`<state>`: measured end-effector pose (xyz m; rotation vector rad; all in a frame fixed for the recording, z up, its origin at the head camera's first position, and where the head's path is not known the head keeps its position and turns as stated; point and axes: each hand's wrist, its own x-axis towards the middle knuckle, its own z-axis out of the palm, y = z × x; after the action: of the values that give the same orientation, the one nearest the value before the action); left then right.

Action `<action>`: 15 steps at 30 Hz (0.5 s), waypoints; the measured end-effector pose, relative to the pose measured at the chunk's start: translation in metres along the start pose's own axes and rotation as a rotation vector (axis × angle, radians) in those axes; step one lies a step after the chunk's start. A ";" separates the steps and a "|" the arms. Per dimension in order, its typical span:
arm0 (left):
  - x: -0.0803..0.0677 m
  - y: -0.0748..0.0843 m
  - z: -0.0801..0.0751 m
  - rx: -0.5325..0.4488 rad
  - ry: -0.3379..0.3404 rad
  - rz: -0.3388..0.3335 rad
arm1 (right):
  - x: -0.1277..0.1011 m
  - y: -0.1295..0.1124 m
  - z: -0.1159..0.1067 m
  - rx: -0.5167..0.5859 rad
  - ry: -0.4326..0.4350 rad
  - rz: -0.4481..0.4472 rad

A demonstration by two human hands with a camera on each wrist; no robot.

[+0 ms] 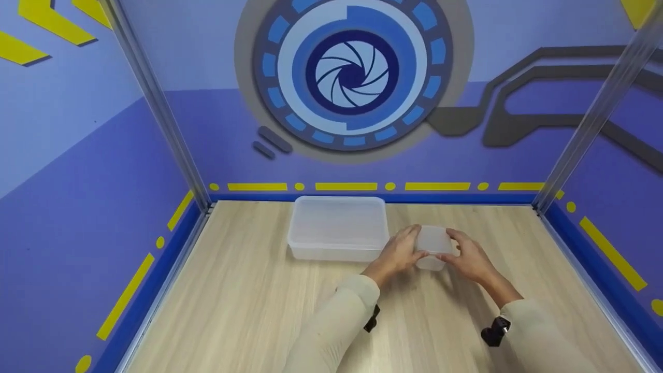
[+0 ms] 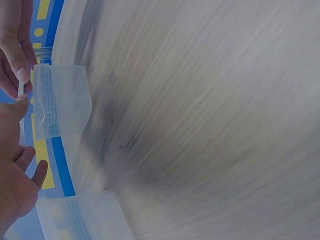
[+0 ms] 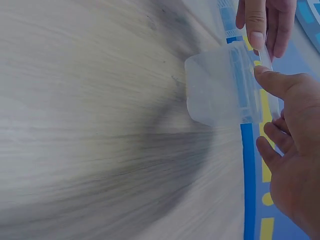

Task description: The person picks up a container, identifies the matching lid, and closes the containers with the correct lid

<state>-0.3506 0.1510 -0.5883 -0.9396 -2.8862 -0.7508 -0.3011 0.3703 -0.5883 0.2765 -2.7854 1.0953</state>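
Observation:
A small clear plastic container [image 1: 431, 263] stands on the table, right of the large one. Just above its top is a square translucent lid [image 1: 434, 239]; in the right wrist view a gap shows between this lid [image 3: 273, 106] and the container's rim [image 3: 247, 82]. My left hand [image 1: 400, 251] pinches the lid's left side, thumb at the near edge and fingers toward the far one. On the opposite side my right hand [image 1: 472, 259] pinches it the same way. Both thumbs meet the lid edge [image 2: 21, 89] close together in the left wrist view.
A large translucent lidded container [image 1: 339, 223] sits at the back of the table, immediately left of my left hand. Blue printed panels [image 1: 207, 129] and metal posts [image 1: 155, 98] enclose the wooden table [image 1: 248, 311] at the back and sides.

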 end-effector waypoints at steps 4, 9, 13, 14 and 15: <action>-0.002 -0.001 0.004 -0.017 -0.005 -0.013 | -0.001 0.002 0.003 -0.020 0.014 0.002; -0.004 -0.002 0.010 -0.065 0.001 -0.029 | -0.002 0.002 0.004 -0.024 0.007 0.009; -0.005 -0.001 0.016 -0.098 0.011 -0.034 | -0.005 0.005 0.007 -0.020 0.007 0.005; -0.005 -0.001 0.017 -0.104 0.013 -0.037 | -0.006 0.006 0.008 -0.020 0.006 0.001; -0.006 -0.001 0.018 -0.107 0.020 -0.034 | -0.006 0.007 0.008 -0.021 0.006 -0.006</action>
<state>-0.3439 0.1556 -0.6059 -0.8887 -2.8774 -0.9197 -0.2969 0.3708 -0.6000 0.2788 -2.7873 1.0628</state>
